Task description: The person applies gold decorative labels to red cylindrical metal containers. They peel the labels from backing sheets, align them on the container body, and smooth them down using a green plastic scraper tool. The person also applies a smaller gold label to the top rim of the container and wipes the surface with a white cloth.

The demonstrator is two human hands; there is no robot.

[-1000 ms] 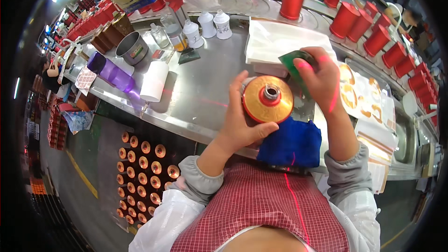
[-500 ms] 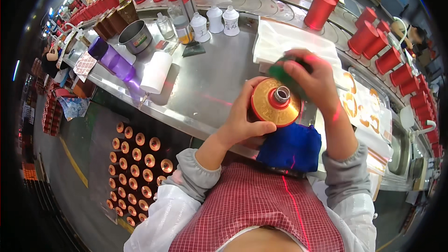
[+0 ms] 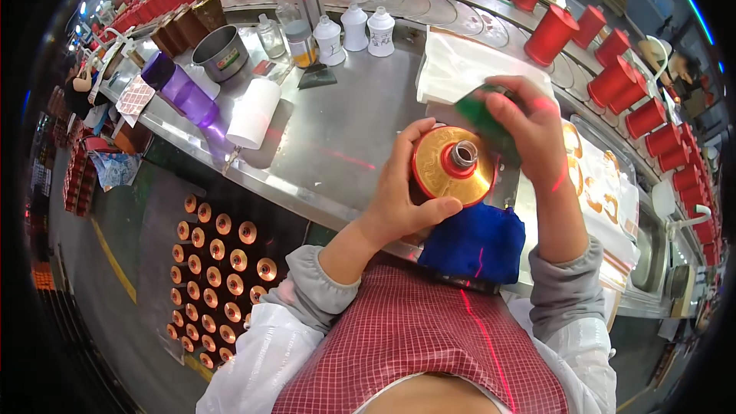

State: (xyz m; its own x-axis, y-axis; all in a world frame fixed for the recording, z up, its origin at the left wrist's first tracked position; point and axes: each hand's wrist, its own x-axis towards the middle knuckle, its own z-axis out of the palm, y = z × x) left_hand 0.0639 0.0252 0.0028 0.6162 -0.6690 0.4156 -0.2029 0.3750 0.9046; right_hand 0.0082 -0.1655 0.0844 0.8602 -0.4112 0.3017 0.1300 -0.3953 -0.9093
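Here's the left hand [image 3: 392,203], curled wide around the bottle [image 3: 433,172], fingers along its left side and the thumb pressed to the near rim, a firm hold. Over on the right, the right hand [image 3: 533,126] is half closed, pinching a green pad [image 3: 484,113] between thumb and fingers, the pad smeared by blur, right up by the bottle's far right edge; contact between the two, I can't tell.

And the bottle itself! It's at the table's [image 3: 341,119] near side, between the hands, just beyond the blue cloth [image 3: 475,245]. Seen from above: round gold shoulder with raised marks, shiny under the light, red rim, red collar, silvery neck with its mouth open. Its base is hidden.
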